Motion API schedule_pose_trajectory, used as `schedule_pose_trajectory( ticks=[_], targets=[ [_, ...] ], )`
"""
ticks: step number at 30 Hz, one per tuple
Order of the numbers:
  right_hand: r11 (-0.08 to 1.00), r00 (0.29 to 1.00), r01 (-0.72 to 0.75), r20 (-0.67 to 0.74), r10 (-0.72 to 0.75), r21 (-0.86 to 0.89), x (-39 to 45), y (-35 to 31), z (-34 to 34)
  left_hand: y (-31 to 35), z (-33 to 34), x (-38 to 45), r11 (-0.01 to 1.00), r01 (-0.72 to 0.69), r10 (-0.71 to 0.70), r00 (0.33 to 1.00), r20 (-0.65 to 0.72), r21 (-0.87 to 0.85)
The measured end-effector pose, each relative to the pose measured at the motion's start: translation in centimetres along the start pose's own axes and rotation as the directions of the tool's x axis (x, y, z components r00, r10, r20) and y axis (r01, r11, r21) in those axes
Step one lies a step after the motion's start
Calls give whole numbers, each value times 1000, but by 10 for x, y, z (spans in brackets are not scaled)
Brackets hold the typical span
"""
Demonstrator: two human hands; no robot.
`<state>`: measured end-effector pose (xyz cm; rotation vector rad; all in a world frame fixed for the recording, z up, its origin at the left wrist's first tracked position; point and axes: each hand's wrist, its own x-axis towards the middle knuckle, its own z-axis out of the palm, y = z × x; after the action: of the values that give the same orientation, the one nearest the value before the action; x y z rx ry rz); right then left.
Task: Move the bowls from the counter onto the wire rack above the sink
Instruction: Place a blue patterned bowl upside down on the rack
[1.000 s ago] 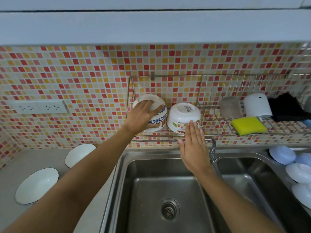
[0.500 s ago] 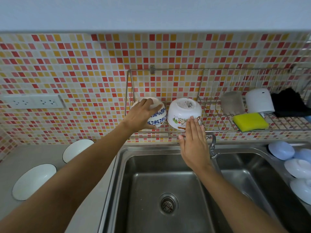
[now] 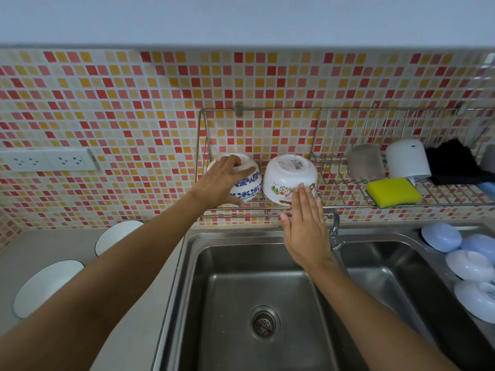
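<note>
The wire rack (image 3: 348, 204) hangs on the mosaic tile wall (image 3: 134, 103) above the sink (image 3: 257, 290) and serves as the landmark here. At the rack's left end, the left hand (image 3: 218, 184) cups a blue-patterned bowl (image 3: 247, 183) that sits upside down on the wires; the grip is wrapped over the bowl's base and side, fingers curled around it and the thumb low on the near side. Just beside it on the rack, to the right, stands a second upturned bowl, the cartoon bowl (image 3: 290, 179), white with a printed label on its base. The right hand (image 3: 305, 228) is held flat in front of this bowl, its grip spread with fingers straight and together, the fingertips (image 3: 301, 190) against the bowl's lower edge; it encloses nothing.

Further right on the rack lie a grey cup (image 3: 365, 163), a white cup (image 3: 407, 159), a yellow sponge (image 3: 393, 192) and a black cloth (image 3: 455, 164).

Below the rack's left end, on the desk (image 3: 53, 245) left of the sink, two white bowls with dark rims stay: a far bowl (image 3: 115, 235) near the wall and a near bowl (image 3: 42, 287) closer to the camera, both partly hidden by the left forearm. Below the rack's right end, several pale blue dishes (image 3: 442, 236) lie upside down beside the sink's right basin.
</note>
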<state>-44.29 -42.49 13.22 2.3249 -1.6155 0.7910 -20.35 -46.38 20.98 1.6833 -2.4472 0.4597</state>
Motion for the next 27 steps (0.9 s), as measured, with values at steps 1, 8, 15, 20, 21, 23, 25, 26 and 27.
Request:
schedule_pose_trajectory(
  ticks=[1, 8, 15, 20, 21, 23, 25, 26, 27],
  targets=[
    [1000, 1000, 1, 2, -1, 1, 0, 0, 0, 0, 0, -1, 1000, -3, 3, 1000, 4, -11],
    [1000, 1000, 10, -7, -10, 15, 0, 0, 0, -2, -1, -1, 999, -16, 17, 1000, 13, -38],
    [999, 1000, -4, -3, 4, 37, 0, -2, -3, 0, -5, -7, 993, 31, -23, 997, 69, -118],
    [972, 993, -67, -82, 88, 225, 17, 0, -19, 2, -12, -28, 943, 230, -278, 941, -193, -240],
    [965, 987, -83, -112, 114, 250, 26, 2, -24, 1, -12, -31, 929, 268, -326, 921, -216, -256],
    [961, 985, -101, -111, 133, 256, 46, 7, -32, 1, -11, -36, 920, 304, -350, 921, -171, -245],
    [956, 990, -129, -26, 141, 262, 63, 10, -36, 3, -10, -36, 934, 295, -320, 941, -108, -202],
    [954, 989, -148, 23, 147, 262, 68, 10, -35, 4, -9, -35, 938, 289, -311, 946, -94, -191],
    [952, 987, -160, 55, 151, 260, 71, 11, -34, 6, -8, -34, 941, 284, -305, 948, -93, -186]
  ],
)
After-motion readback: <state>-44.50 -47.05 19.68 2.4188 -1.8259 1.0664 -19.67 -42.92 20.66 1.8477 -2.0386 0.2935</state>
